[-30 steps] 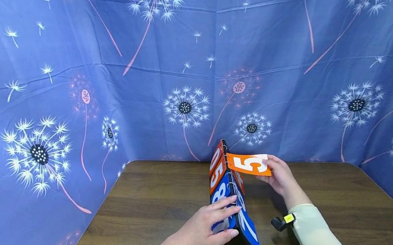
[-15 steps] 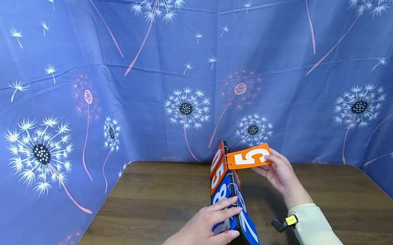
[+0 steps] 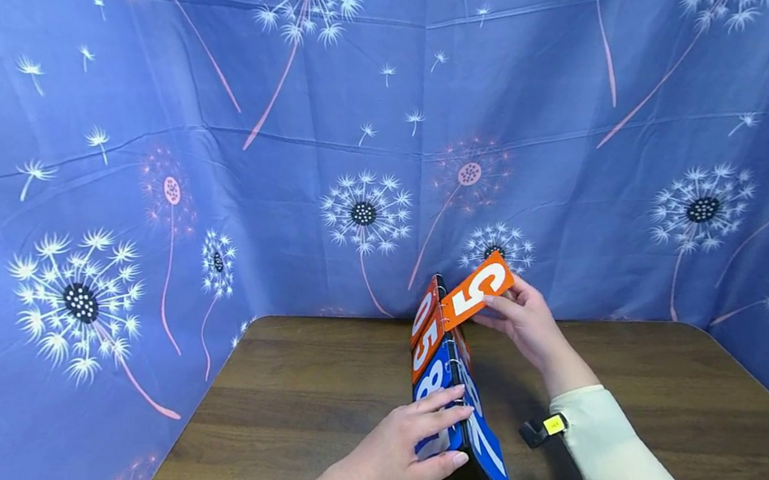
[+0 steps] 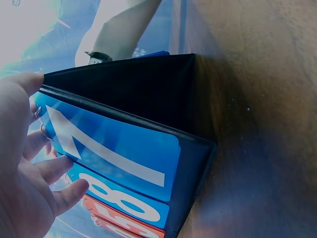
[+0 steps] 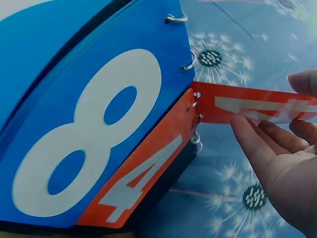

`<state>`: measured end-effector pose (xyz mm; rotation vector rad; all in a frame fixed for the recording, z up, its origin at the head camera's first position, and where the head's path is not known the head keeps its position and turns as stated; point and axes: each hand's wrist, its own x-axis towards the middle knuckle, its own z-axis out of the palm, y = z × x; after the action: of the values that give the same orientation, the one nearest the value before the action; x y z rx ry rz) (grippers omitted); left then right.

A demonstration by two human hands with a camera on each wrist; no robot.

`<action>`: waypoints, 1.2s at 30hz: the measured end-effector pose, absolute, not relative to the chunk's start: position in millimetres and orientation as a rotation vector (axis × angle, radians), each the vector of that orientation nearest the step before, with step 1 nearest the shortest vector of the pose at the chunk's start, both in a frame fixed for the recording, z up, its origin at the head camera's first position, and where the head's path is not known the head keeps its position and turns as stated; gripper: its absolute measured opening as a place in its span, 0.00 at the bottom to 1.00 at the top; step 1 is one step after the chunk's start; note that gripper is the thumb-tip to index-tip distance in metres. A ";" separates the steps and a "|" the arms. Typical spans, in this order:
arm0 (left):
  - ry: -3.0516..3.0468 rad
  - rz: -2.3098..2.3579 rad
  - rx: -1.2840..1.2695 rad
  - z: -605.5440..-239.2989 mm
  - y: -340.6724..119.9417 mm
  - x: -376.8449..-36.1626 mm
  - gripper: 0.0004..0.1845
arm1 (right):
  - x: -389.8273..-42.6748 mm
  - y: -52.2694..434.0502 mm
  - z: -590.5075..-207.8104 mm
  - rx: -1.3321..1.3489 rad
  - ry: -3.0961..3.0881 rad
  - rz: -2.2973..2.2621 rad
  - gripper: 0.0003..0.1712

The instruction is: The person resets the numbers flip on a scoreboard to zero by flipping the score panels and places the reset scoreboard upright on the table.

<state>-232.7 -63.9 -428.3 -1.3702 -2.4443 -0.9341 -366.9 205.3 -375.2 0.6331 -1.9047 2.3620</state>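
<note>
A tent-shaped flip scoreboard (image 3: 431,373) stands on the table, its blue and orange number cards hung from metal rings along the ridge. My left hand (image 3: 399,447) holds the ridge near its close end, thumb and fingers over it. In the left wrist view, fingertips (image 4: 79,188) lie by the rings above a blue 8 card (image 4: 124,201). My right hand (image 3: 532,322) pinches an orange card (image 3: 463,303) marked 5 by its free edge, raised at a slant above the ridge. The right wrist view shows a blue 8 card (image 5: 116,116) and an orange 4 card (image 5: 143,183) hanging below it.
The scoreboard stands on a brown wood-grain table (image 3: 301,383). Blue cloth (image 3: 280,230) with a dandelion print hangs behind and at both sides. A black strap with a yellow tag (image 3: 554,424) sits at the right wrist.
The right hand has lifted the orange 5 card from a downward slant through level to an upward tilt, shifting slightly left and away. The left hand has stayed on the scoreboard.
</note>
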 end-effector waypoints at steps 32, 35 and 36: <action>-2.490 -0.956 -1.348 -428.1 -63.9 -231.2 0.26 | -386.6 127.1 -332.1 0.985 -2.925 0.516 0.26; -2.493 -0.965 -1.351 -427.8 -64.2 -231.1 0.27 | -387.3 125.3 -335.9 1.019 -2.897 0.419 0.21; -2.494 -0.972 -1.351 -427.9 -64.4 -231.2 0.27 | -387.4 124.7 -337.2 1.031 -2.885 0.390 0.20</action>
<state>-231.2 -64.4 -427.9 -1.3512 -2.4940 -0.9724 -387.4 124.7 -337.2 1.0312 -2.8846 0.3901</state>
